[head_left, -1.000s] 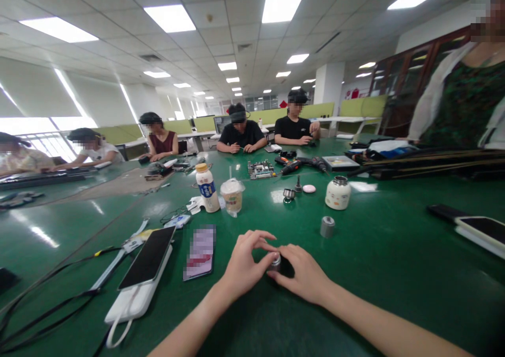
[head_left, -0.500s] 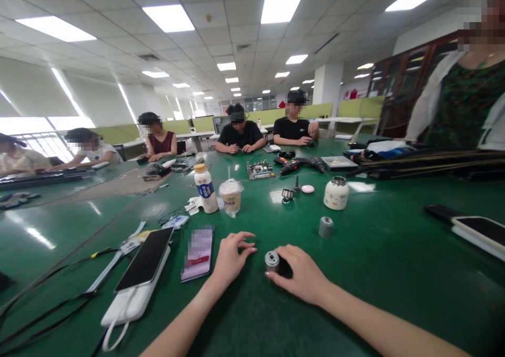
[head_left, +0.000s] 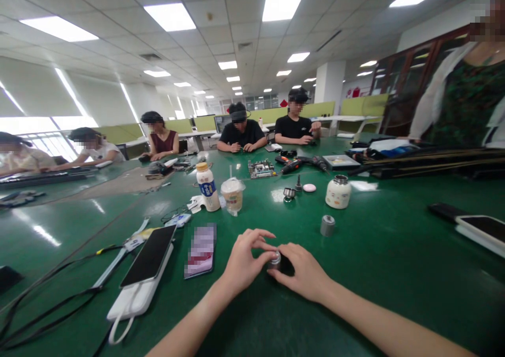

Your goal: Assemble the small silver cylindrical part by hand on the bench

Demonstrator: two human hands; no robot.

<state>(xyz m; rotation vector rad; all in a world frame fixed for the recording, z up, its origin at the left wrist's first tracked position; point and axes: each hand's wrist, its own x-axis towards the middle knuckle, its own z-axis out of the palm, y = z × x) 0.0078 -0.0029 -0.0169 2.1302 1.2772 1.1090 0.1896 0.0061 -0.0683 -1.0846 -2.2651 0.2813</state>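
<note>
A small grey metal cylinder (head_left: 274, 263) stands upright on the green table in front of me. My right hand (head_left: 305, 274) holds it from the right, thumb on the near side and fingers curled behind. From the left, my left hand (head_left: 248, 259) reaches over its top, thumb and fingertips closed in at the upper rim. These fingers hide most of the top face. A second metal cylinder (head_left: 327, 226), much alike, stands farther off to the right, apart from both hands.
Left of my hands lie a phone (head_left: 200, 250) and a black-screened device on a white power bank (head_left: 132, 305). Ahead stand a bottle (head_left: 208, 188), a lidded cup (head_left: 232, 195) and a white flask (head_left: 338, 192). A circuit board (head_left: 262, 169) and power drills (head_left: 294, 165) lie beyond; several people sit around.
My left hand has moved right, from beside the cylinder onto its top. My right hand stays around the cylinder. The view has shifted slightly.
</note>
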